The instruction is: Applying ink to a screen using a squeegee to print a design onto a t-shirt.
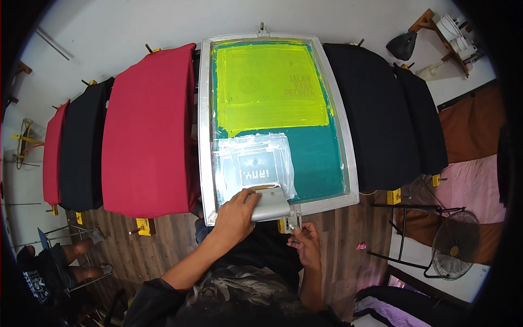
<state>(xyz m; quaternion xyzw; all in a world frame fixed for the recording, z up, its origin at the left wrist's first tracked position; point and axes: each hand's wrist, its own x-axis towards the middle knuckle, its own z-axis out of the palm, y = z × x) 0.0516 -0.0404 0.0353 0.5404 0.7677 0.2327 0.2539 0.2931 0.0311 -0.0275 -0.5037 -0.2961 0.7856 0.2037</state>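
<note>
My left hand (235, 211) grips the grey squeegee (272, 204) at the near edge of the screen frame (205, 109); my right hand (306, 241) is at the metal bracket (297, 217) there, whether pinching I can't tell.

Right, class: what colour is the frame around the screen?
The frame is silver-grey, best seen in the head view.

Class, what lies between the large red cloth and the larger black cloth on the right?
In the head view, the silver-framed screen lies between the red cloth and black cloth; the left hand holds a squeegee at its near edge.
</note>
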